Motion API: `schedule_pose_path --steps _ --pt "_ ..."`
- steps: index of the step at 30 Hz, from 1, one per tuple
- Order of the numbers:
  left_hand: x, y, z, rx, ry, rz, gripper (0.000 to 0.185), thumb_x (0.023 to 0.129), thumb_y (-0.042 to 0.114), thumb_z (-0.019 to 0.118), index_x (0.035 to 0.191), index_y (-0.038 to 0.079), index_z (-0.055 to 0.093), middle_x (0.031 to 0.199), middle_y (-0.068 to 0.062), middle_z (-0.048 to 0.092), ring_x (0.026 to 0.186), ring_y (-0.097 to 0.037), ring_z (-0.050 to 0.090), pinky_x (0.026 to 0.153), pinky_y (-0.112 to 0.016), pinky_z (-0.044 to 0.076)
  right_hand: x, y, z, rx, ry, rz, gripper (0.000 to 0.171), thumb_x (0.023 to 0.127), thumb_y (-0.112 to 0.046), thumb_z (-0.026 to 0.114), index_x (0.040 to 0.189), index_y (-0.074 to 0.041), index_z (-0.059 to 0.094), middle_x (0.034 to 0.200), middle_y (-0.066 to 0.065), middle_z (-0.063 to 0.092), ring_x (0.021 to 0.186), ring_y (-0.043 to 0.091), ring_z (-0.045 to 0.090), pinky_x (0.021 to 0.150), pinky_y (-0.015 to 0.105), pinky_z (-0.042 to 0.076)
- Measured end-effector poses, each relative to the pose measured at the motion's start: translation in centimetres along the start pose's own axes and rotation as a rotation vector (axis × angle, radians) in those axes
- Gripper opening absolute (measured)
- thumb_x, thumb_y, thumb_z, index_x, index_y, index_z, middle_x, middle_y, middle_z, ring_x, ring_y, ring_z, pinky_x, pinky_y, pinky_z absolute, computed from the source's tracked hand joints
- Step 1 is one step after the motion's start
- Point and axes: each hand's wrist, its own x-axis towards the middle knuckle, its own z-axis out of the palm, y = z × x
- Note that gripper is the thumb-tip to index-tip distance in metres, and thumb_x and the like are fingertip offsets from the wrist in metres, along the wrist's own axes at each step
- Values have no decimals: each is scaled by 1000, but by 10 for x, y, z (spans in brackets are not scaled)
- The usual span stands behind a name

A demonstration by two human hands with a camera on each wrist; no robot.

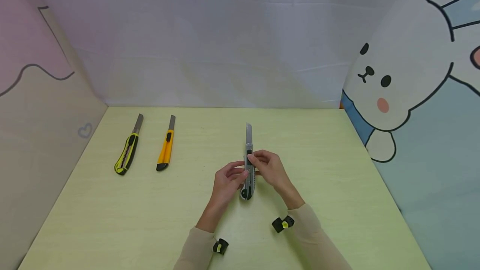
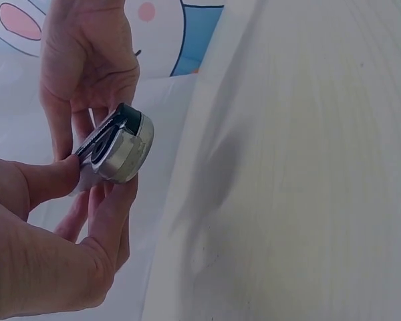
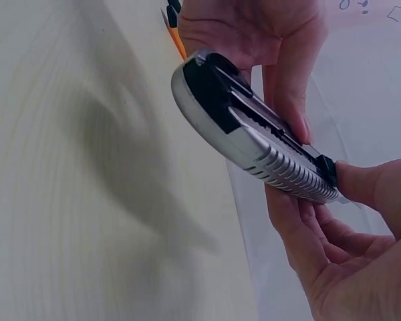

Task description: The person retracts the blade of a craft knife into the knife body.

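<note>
A silver-and-black utility knife [image 1: 248, 178] is held above the table between both hands, its blade [image 1: 249, 133] extended toward the far wall. My left hand [image 1: 226, 182] pinches the handle low down, thumb on top and fingers underneath. Higher on the handle, my right hand [image 1: 271, 170] grips it, and in the right wrist view its thumb presses the black slider [image 3: 326, 170]. The left wrist view shows the rounded butt end [image 2: 130, 150] of the knife. Neither hand touches the yellow utility knife [image 1: 166, 147] or the green-and-black utility knife [image 1: 128, 149] on the left.
Both knives lying on the pale wooden table [image 1: 112, 220] have their blades out, pointing away. A white cloth wall [image 1: 225, 45] closes off the back. Printed panels stand at both sides, the right one with a cartoon rabbit [image 1: 405, 74].
</note>
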Motion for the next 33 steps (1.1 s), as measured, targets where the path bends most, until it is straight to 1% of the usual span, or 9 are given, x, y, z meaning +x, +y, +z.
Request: schedule_pose_path --steps 7,13,20,26,28,33 --pt "1 0 0 -2 4 -22 35 96 9 73 130 2 66 108 -14 69 88 -15 67 70 -29 56 -3 -3 0 -3 -8 -11 33 103 -20 66 121 7 66 109 21 73 96 26 73 79 39 61" --pt "1 -1 0 4 8 -16 36 97 10 73 131 2 66 108 -14 70 89 -16 68 70 -29 56 -3 -1 0 3 -17 -15 32 103 -19 66 120 8 65 109 22 72 97 28 73 79 40 61" --pt "1 -1 -1 -1 14 -22 36 97 10 73 130 1 66 108 -15 70 91 -20 68 71 -30 56 -3 -1 0 14 -38 -39 31 103 -16 65 121 10 63 107 22 71 97 28 73 79 39 61" --pt "1 -1 -1 4 27 -16 34 97 10 73 129 2 67 107 -14 70 89 -18 68 70 -31 56 -3 0 0 18 -67 -44 31 102 -13 66 124 9 62 110 23 70 97 27 72 82 39 61" --pt "2 -1 -2 4 34 -26 33 96 10 74 129 4 68 106 -13 71 89 -17 68 71 -30 55 -3 0 0 16 -76 -46 31 102 -13 66 125 8 62 111 23 69 97 27 72 82 38 61" --pt "2 -1 -2 11 33 -24 34 96 11 74 129 3 68 107 -13 71 90 -19 69 71 -31 55 -3 1 -1 20 -84 -41 32 102 -12 65 127 8 61 112 23 69 100 26 72 83 38 60"
